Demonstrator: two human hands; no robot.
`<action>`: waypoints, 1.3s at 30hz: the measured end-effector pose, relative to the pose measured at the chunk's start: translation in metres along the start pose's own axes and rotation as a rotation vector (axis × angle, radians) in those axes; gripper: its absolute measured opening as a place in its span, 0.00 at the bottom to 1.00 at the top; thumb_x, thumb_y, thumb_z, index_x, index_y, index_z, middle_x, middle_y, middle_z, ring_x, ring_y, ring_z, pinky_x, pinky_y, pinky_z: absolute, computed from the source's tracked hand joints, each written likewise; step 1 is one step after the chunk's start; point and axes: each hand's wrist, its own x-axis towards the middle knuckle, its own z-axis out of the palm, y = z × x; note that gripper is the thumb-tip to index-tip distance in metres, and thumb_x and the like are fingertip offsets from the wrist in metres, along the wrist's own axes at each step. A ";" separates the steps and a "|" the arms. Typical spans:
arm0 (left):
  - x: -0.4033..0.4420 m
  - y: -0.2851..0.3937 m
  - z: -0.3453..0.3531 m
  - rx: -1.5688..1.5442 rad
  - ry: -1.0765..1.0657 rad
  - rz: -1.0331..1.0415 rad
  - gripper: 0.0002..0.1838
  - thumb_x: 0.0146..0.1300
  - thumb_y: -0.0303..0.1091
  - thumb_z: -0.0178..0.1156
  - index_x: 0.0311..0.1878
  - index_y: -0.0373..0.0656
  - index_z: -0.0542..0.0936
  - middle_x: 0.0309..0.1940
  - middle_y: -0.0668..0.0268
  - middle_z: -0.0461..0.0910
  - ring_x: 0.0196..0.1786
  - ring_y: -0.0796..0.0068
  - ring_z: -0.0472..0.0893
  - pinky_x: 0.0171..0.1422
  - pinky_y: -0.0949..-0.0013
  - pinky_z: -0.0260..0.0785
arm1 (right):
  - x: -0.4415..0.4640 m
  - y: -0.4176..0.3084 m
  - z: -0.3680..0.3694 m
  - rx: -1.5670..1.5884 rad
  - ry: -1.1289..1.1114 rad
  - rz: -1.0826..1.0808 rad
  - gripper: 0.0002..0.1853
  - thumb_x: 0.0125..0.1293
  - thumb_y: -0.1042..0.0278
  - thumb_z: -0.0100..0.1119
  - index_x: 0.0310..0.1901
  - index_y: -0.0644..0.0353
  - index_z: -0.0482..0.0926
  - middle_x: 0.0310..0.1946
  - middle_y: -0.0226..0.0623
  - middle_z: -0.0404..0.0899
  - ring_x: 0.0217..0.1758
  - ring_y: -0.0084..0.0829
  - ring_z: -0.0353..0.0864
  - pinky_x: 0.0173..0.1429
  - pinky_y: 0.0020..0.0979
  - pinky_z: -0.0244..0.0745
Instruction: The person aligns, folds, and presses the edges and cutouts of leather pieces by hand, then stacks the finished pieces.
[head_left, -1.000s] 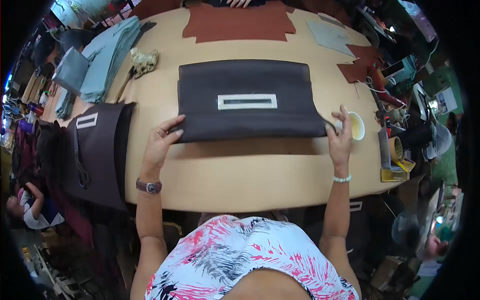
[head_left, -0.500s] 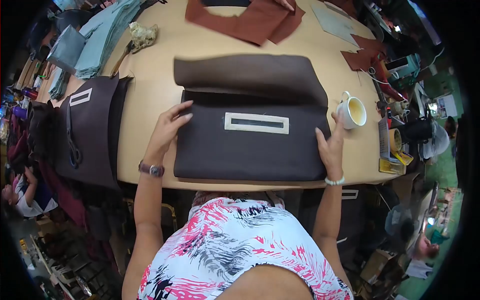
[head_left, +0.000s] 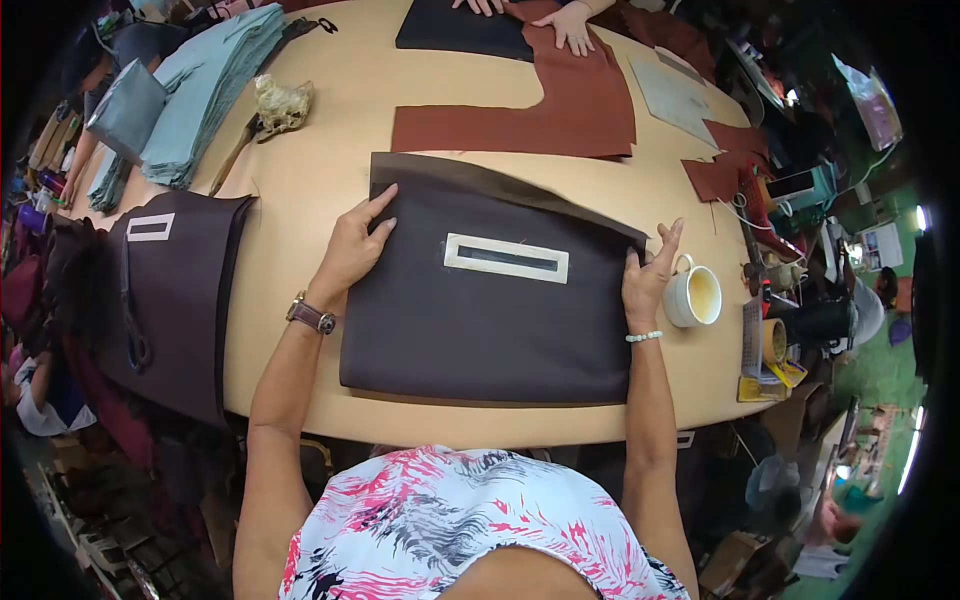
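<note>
A dark brown sheet (head_left: 480, 335), which looks like leather or coated fabric, lies in front of me. Near its middle is a pale rectangular frame (head_left: 506, 259) around a narrow slot. Behind the sheet's back edge shows a strip of lighter brown sheet (head_left: 440, 172). My left hand (head_left: 358, 245) touches the sheet's left edge, thumb and forefinger apart over it. At the back right corner my right hand (head_left: 650, 282) has its thumb by the sheet's edge and its other fingers stretched outward. A white cup (head_left: 691, 297) holding a yellowish drink stands right beside that hand.
Another dark sheet (head_left: 180, 290) with scissors (head_left: 134, 330) on it hangs over the table's left edge. A co-worker's hand (head_left: 568, 25) rests on reddish-brown pieces (head_left: 590, 100) across the table. Pale blue-green cloth (head_left: 205, 95) is piled at back left; a plastic basket (head_left: 752, 335) stands right.
The raised brown flap behind the framed sheet has come down, leaving only a strip visible. The framed sheet now sits farther from the table's front edge. Across the table, the reddish-brown piece has been spread out.
</note>
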 end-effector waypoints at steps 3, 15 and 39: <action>0.019 -0.010 0.000 0.274 0.021 0.189 0.21 0.59 0.23 0.54 0.58 0.40 0.73 0.42 0.47 0.79 0.46 0.53 0.79 0.56 0.66 0.68 | 0.013 -0.001 0.004 -0.027 0.019 -0.031 0.46 0.53 0.88 0.52 0.71 0.55 0.42 0.63 0.52 0.58 0.63 0.41 0.65 0.57 0.34 0.70; 0.053 -0.016 -0.004 0.262 0.015 0.020 0.19 0.54 0.23 0.58 0.51 0.37 0.78 0.41 0.53 0.80 0.43 0.61 0.80 0.51 0.67 0.69 | 0.063 0.017 0.034 -0.102 -0.040 0.077 0.45 0.52 0.84 0.56 0.70 0.62 0.44 0.60 0.56 0.61 0.57 0.45 0.69 0.56 0.37 0.68; 0.049 -0.021 -0.005 0.371 0.183 -0.115 0.09 0.54 0.30 0.60 0.38 0.38 0.82 0.28 0.57 0.80 0.28 0.66 0.79 0.36 0.67 0.70 | 0.064 0.019 0.031 -0.127 -0.011 0.170 0.45 0.51 0.80 0.62 0.69 0.60 0.48 0.53 0.51 0.68 0.33 0.32 0.77 0.44 0.31 0.74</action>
